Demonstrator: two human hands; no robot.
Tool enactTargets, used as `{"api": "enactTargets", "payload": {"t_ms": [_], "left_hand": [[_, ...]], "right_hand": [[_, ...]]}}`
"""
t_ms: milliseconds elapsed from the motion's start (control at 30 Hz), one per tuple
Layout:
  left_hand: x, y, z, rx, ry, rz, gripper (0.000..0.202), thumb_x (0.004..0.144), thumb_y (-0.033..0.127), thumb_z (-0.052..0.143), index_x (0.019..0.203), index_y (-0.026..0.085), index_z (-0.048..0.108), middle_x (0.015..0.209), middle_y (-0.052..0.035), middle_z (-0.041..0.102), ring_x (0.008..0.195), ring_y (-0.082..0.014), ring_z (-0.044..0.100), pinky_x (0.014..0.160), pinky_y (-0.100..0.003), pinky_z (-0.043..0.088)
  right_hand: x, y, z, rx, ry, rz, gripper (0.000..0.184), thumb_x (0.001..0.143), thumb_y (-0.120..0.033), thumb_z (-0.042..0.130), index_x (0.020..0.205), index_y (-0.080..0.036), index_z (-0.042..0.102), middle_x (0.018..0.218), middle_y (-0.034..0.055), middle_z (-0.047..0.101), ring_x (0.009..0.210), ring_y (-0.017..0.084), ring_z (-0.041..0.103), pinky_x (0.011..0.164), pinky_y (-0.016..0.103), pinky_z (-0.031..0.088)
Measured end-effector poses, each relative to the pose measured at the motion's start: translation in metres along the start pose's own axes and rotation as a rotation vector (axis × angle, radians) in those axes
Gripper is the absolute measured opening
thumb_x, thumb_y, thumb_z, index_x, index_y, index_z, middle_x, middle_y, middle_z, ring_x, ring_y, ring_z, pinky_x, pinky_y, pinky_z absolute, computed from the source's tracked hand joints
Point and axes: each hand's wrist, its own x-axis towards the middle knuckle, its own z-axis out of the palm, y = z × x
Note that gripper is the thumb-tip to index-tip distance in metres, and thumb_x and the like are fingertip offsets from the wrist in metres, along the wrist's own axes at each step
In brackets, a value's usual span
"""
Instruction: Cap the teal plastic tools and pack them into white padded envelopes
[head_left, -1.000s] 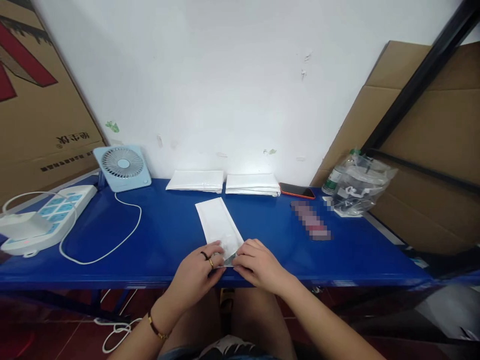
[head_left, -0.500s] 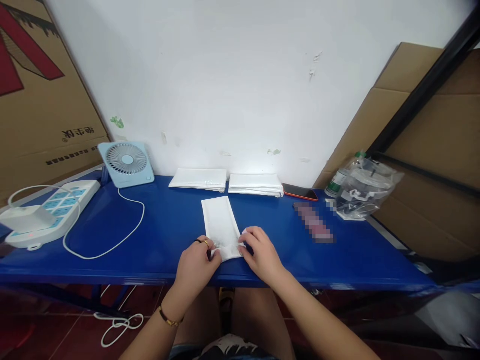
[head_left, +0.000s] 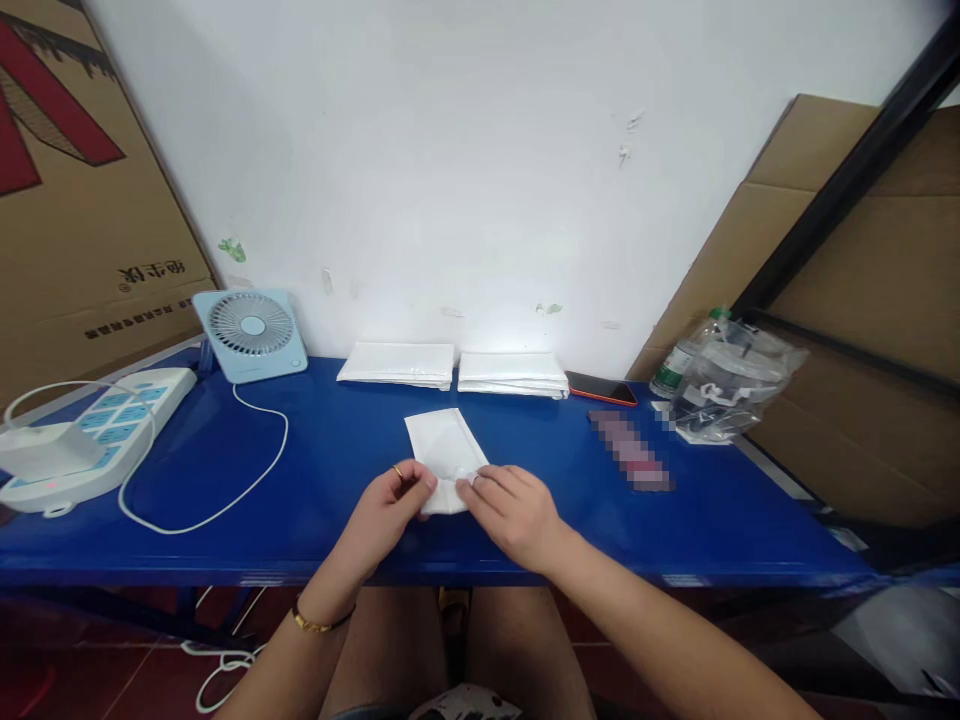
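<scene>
A white padded envelope (head_left: 444,440) lies on the blue table in front of me, its near end folded into a band. My left hand (head_left: 391,505) pinches the left edge of that near end between thumb and fingers. On the right side, my right hand (head_left: 516,512) has its thumb on the folded band and its fingers curled along the edge. A crinkled, shiny patch shows on the envelope just above the fold. Parts of the near corners are hidden under my fingers.
Two stacks of similar white envelopes (head_left: 397,364) rest against the wall. A phone (head_left: 601,388), a bagged cup (head_left: 724,385) and a bottle (head_left: 673,365) are at right. At left stand a blue fan (head_left: 253,335) and a power strip (head_left: 142,410) with a white cable (head_left: 281,450).
My right thumb has moved left across the folded end, and the left fingers have closed nearer its edge. The envelope's visible upper part looks shorter. The whole view has shifted slightly.
</scene>
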Motion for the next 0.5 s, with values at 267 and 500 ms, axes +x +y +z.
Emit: {"api": "enactTargets", "payload": {"t_ms": [267,500], "left_hand": [[-0.005,-0.023,-0.02,0.066,0.377,0.145,0.029,0.088,0.042,0.044,0.109,0.022,0.049,0.098,-0.0034,0.058,0.077,-0.0129,0.055,0.071,-0.026,0.044],[-0.007,-0.025,-0.022,0.111,0.302,0.107,0.034,0.087,0.045,0.044,0.11,0.021,0.049,0.084,-0.0023,0.062,0.071,-0.0148,0.057,0.068,-0.028,0.045]], "right_hand": [[0.082,0.071,-0.035,0.651,0.718,0.661,0.03,0.076,-0.039,0.063,0.096,-0.017,0.066,0.09,0.0059,0.068,0.084,0.022,0.062,0.074,0.035,0.051],[0.195,0.131,0.061,0.723,0.498,1.068,0.026,0.083,-0.028,0.052,0.103,-0.011,0.053,0.099,0.0104,0.065,0.073,0.014,0.063,0.06,0.026,0.051]]}}
